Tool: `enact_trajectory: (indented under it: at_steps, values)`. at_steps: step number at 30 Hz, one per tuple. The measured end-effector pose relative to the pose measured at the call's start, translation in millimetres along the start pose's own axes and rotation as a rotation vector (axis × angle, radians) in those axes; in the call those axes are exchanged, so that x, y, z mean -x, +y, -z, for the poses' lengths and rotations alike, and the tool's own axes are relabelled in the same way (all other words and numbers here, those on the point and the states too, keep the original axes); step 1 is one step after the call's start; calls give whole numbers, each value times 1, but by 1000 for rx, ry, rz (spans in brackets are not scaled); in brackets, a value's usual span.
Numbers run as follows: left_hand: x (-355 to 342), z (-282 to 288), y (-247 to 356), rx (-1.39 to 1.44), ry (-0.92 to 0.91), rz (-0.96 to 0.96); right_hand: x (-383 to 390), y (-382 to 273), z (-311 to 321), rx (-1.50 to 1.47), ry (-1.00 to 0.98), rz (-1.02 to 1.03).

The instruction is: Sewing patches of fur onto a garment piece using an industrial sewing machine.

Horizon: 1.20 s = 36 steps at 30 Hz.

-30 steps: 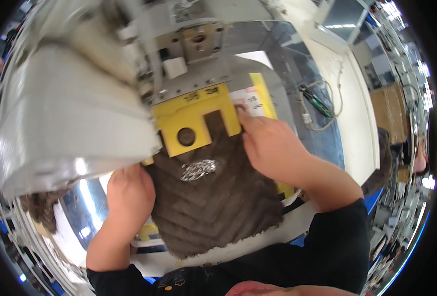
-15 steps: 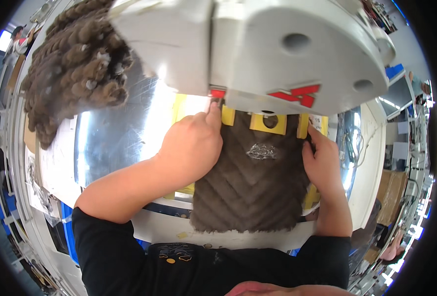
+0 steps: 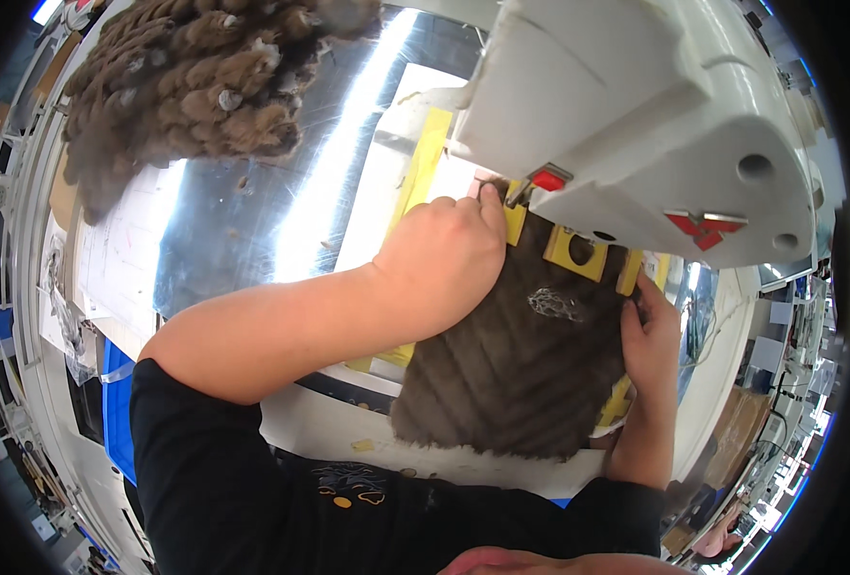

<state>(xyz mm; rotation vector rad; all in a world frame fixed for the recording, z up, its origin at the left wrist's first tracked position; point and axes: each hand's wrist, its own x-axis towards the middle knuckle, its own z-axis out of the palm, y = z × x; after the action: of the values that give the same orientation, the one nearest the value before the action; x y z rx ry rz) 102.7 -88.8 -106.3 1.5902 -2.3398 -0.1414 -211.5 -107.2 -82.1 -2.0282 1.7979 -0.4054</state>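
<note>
A dark brown fur panel [image 3: 530, 374] with chevron ridges lies under the white sewing machine head [image 3: 636, 125]. A small shiny patch of clear or silvery strands [image 3: 554, 304] sits on the fur. My left hand [image 3: 449, 251] is closed at the panel's far left corner, its index fingertip on a tuft of fur beside a red-ended metal part [image 3: 549, 177]. My right hand [image 3: 651, 331] pinches the right edge, thumb and fingers beside a yellow block [image 3: 628, 272]. Between the hands, a yellow plate with a round hole [image 3: 575, 253] rests against the fur. My left fingertips are partly hidden.
A larger piece of bumpy brown fur [image 3: 195, 86] lies at the far left on the shiny metal table [image 3: 243, 230]. Yellow strips [image 3: 420, 172] edge a white sheet left of the machine. A blue bin [image 3: 118, 412] stands at the near left. Cardboard [image 3: 736, 431] is at the right.
The view has turned, so the machine head appears farther right and tilted. Both hands remain at the fur panel's sides. The larger fur piece shows farther up.
</note>
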Motion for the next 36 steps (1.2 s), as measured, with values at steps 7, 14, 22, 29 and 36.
enact_trajectory:
  at_steps: [7, 14, 22, 29, 36]
  values:
    - [0, -2, -2, -16, 41, -32, 3, -17, 8, 2, -15, -57]
    - [-6, 1, -3, 85, -65, 79, -4, -19, 20, -30, -107, -10]
    - [-9, 7, 4, 15, -111, 86, -3, -11, 22, -115, -138, 34]
    - [-4, 8, 2, 39, -86, 121, -2, -11, 16, -118, -124, 49]
    - [-2, 19, 15, -38, 64, 62, 9, 1, 5, 154, 82, 144]
